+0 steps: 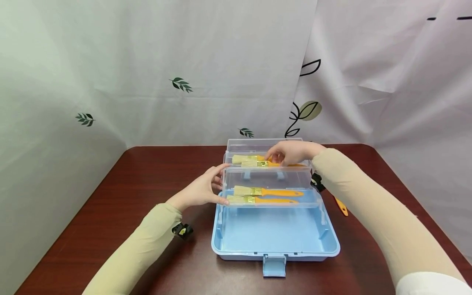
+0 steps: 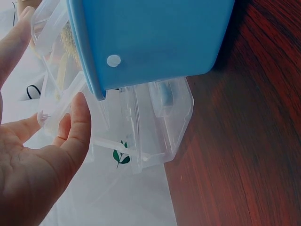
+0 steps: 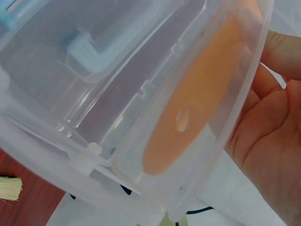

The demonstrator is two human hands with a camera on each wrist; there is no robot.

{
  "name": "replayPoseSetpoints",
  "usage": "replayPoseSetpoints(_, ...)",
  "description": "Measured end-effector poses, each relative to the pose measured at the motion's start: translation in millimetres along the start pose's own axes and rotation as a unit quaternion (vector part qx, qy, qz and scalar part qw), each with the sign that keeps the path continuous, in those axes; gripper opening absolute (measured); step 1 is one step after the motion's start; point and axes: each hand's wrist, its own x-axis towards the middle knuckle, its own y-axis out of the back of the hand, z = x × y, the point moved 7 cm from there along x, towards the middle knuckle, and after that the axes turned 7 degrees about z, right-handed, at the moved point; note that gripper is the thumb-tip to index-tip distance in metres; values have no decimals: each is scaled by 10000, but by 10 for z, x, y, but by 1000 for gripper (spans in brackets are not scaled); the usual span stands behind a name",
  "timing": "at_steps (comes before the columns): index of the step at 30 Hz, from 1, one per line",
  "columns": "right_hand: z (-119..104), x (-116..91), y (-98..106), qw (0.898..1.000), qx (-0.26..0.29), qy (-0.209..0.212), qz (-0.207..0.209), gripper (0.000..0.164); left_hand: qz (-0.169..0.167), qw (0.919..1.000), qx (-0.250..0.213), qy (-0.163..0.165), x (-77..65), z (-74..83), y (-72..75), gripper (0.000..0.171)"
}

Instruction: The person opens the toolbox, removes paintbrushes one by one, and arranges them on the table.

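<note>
A light blue toolbox point(image 1: 273, 233) stands open, its two clear tiered trays raised. My left hand point(image 1: 200, 188) grips the left end of the lower clear tray point(image 1: 267, 177), thumb at the near corner and fingers at the far one. Two paintbrushes point(image 1: 278, 192) with yellow handles lie in that tray, bristles to the left. Over the upper tray point(image 1: 227, 157), my right hand point(image 1: 293, 151) reaches down and pinches a paintbrush point(image 1: 250, 162) by its handle. Another paintbrush point(image 1: 239, 158) lies just behind it. Through the clear wall, the right wrist view shows a yellow handle point(image 3: 188, 99) with its hanging hole.
A further yellow handle point(image 1: 341, 207) lies on the dark red table point(image 1: 155, 176), right of the toolbox, partly hidden by my right forearm. The clear lid point(image 1: 250, 144) stands behind the trays. A latch point(image 1: 274, 266) hangs at the front. White cloth point(image 1: 206, 61) surrounds the table.
</note>
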Motion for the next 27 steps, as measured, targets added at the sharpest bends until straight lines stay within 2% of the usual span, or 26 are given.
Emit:
replayPoseSetpoints(8,-20,-36,46,9995,12,-78,290,50,5,10000,-7,12,-11,-2,-2,102)
replayPoseSetpoints(11,-26,-60,114,9985,35,-106,545,49,10,10000,5,15,-13,-1,2,102)
replayPoseSetpoints(16,-16,-116,245,9932,434,-84,1080,46,13,10000,-1,56,-14,-5,1,103)
replayPoseSetpoints(21,42,-169,359,9799,1018,-244,1696,48,22,10000,11,78,-11,3,6,102)
replayPoseSetpoints(27,109,-220,364,9529,2083,-691,2093,52,14,9999,-7,131,-10,3,12,103)
